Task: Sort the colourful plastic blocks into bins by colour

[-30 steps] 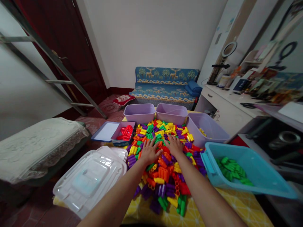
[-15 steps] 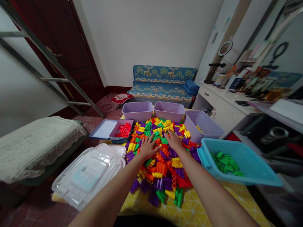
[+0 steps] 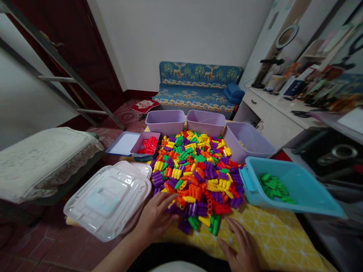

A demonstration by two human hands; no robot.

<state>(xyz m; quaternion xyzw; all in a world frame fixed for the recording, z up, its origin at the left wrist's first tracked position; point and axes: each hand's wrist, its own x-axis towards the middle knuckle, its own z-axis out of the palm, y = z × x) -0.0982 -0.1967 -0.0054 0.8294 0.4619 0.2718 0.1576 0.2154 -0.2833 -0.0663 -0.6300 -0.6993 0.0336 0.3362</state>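
Note:
A wide heap of plastic building pieces [image 3: 195, 177], red, orange, yellow, green and purple, covers the middle of the table. Many of the pieces look like short tubes joined side by side. At the heap's near left edge is my left hand [image 3: 157, 213], fingers apart, close to some purple pieces; whether it touches them I cannot tell. My right hand [image 3: 239, 243] is over the yellow tablecloth [image 3: 269, 234] at the near right, thumb and fingers spread, holding nothing. Green pieces [image 3: 214, 224] lie just left of it.
Behind the heap stand purple bins [image 3: 166, 126], one at the right with a few yellow pieces. A blue bin [image 3: 295, 207] holds green pieces; a lidded-style box [image 3: 136, 155] holds red ones. Clear lids [image 3: 110, 200] lie at the left. A patterned sofa [image 3: 198, 90] stands beyond.
Both hands have drawn back from the middle of the heap toward me, the left to its near left edge, the right onto the tablecloth. The camera view has tilted slightly down.

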